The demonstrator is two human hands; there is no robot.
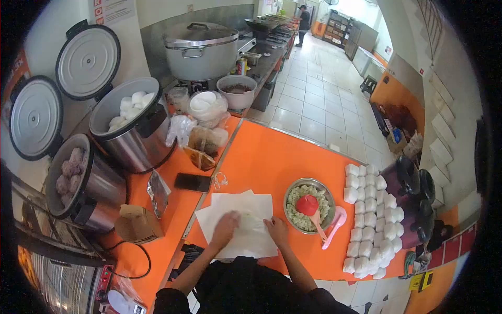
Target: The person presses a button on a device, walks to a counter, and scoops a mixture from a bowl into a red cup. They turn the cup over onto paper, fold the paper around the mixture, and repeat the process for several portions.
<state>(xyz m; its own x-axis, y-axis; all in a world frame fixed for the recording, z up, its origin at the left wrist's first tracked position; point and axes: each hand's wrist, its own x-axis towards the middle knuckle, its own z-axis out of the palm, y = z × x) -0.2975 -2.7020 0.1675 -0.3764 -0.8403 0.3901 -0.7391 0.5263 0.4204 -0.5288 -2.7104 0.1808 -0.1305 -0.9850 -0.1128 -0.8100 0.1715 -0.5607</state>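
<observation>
White paper sheets lie in an overlapping stack on the orange table in front of me. My left hand is over the left part of the top sheet, its fingers smeared by motion. At the right edge of the paper, my right hand has its fingers bent and closed on the sheet. Right of the paper stands a metal bowl of pale green-white rice. A red cup and a peach-coloured rice paddle rest in it. A pink spoon-like utensil lies beside the bowl.
Many wrapped white bundles are stacked at the table's right. On the left stand two open warmers holding round bundles, a phone and a cardboard box. A large lidded pot sits behind. Far off stands a person.
</observation>
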